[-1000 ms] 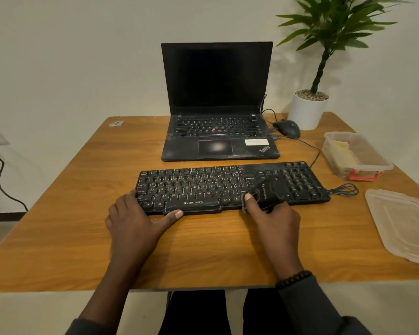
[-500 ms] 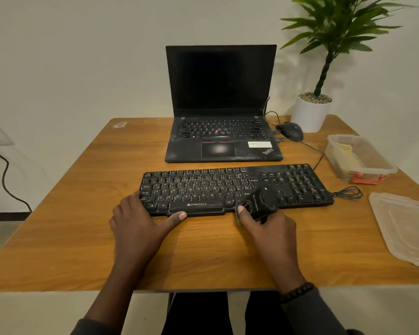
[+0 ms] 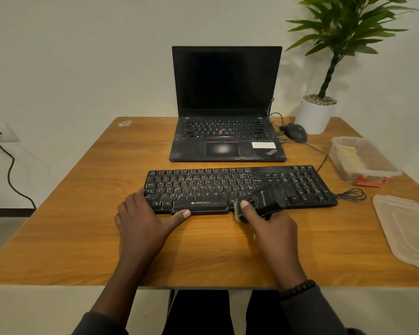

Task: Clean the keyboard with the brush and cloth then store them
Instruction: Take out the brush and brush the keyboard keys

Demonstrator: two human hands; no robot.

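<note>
A: Position of the black rectangular plastic keyboard (image 3: 240, 187)?

B: Laid flat on the wooden table (image 3: 82, 226), long axis left to right, just before the open black laptop (image 3: 228, 105). Near-left corner is steadied by the left hand (image 3: 143, 221), fingers straight, thumb laid along the front edge.

A: And the black-handled brush (image 3: 261, 203)?

B: Gripped in the right hand (image 3: 269, 221), thumb curled over the handle. Pale bristles are seen at the keyboard's front edge, right of the space bar; handle angled away to the right.

A: Next stroke?

B: Judged to run along the rows. The uncleaned keys lie away from the grip; right hand is nearer.

A: Cloth?

B: Not clearly made out.
</note>
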